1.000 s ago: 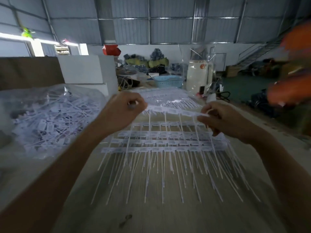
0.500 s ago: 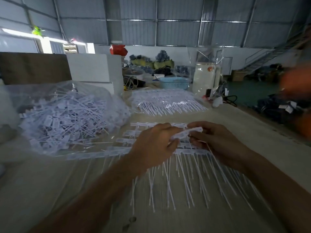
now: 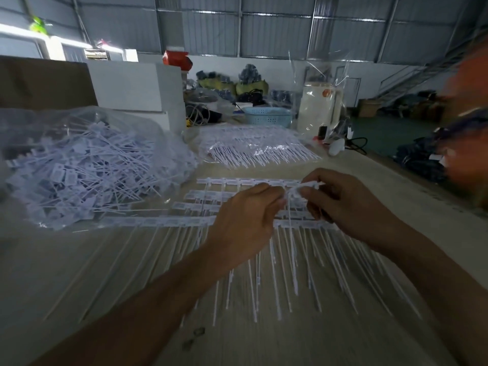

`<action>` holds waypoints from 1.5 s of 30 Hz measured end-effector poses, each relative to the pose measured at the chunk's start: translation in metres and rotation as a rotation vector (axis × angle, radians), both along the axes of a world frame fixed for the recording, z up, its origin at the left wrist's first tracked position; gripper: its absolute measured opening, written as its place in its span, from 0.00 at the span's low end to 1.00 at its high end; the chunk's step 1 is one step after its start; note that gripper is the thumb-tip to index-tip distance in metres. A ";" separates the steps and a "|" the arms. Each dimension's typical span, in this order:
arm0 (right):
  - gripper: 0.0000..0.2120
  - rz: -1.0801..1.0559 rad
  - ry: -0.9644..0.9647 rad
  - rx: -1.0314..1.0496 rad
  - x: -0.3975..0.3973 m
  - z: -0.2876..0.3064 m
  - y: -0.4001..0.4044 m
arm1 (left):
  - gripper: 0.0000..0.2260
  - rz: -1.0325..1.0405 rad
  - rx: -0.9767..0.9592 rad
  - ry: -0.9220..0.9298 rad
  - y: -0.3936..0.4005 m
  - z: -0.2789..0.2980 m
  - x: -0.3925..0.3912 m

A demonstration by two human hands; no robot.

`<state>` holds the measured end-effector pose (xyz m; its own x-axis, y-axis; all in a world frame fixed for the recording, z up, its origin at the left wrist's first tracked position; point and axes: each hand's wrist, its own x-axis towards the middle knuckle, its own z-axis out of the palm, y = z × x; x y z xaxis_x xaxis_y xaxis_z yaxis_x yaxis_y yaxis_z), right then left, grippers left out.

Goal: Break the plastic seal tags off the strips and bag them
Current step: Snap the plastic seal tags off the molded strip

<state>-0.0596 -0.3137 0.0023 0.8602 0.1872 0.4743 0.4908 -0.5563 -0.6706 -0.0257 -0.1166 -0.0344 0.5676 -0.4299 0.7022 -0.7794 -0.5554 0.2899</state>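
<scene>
Both hands meet over the table centre. My left hand [image 3: 247,215] and my right hand [image 3: 340,199] pinch a bunched white strip of seal tags [image 3: 303,186] between them, its thin tails hanging down. Under the hands lie several more white tag strips [image 3: 200,204] in rows, their long tails [image 3: 277,281] fanned toward me. At left sits a clear plastic bag [image 3: 87,165] heaped with loose white tags.
A bundle of wrapped strips [image 3: 258,149] lies farther back on the wooden table [image 3: 79,273]. Behind it stand a blue basket [image 3: 268,117], a white kettle [image 3: 320,107] and white boxes [image 3: 137,85]. A blurred person in orange [image 3: 467,143] is at the right edge.
The strip was stretched wide between raised hands; the hands then dropped toward the table and came together, bunching it. Since half a second ago they have shifted only slightly.
</scene>
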 end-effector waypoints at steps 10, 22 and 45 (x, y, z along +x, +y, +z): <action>0.03 -0.213 -0.365 -0.291 0.004 -0.006 0.001 | 0.09 -0.122 -0.181 0.159 -0.004 0.004 -0.001; 0.10 0.095 0.215 0.178 -0.008 0.000 0.028 | 0.09 -0.083 -0.344 0.172 -0.001 0.017 -0.010; 0.11 -0.116 -0.324 -0.205 -0.027 0.016 0.032 | 0.08 -0.275 -0.376 0.338 0.018 0.019 -0.007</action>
<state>-0.0868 -0.2818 0.0178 0.6933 0.2172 0.6871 0.5849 -0.7267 -0.3604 -0.0324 -0.0987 -0.0154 0.6895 -0.3490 0.6346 -0.7105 -0.1561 0.6862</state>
